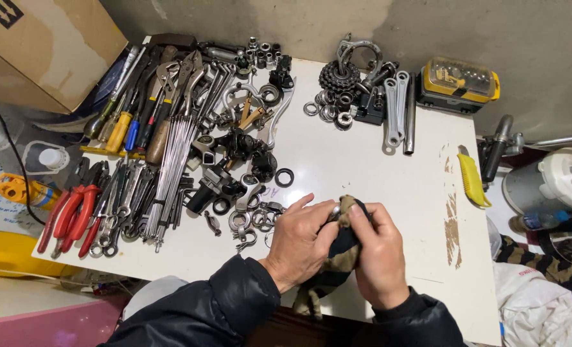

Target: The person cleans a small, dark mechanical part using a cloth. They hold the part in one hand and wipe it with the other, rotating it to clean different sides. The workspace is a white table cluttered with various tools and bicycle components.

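Note:
My left hand [300, 238] and my right hand [380, 254] meet over the near edge of a white table [343, 160]. Between them is a dark camouflage-patterned rag [337, 254], and both hands grip it. A small shiny metal part [334, 209] shows at the top of the rag, under my left fingers. The rag's tail hangs down over the table edge. Just left of my left hand lie several small metal rings and clamps [250, 222].
Pliers, screwdrivers, wrenches and a bundle of spokes [170, 160] crowd the table's left. A sprocket cluster [338, 76], flat wrenches [395, 109], and a yellow bit case [459, 83] sit at the back. A yellow utility knife [472, 180] lies right. A cardboard box [42, 45] stands far left.

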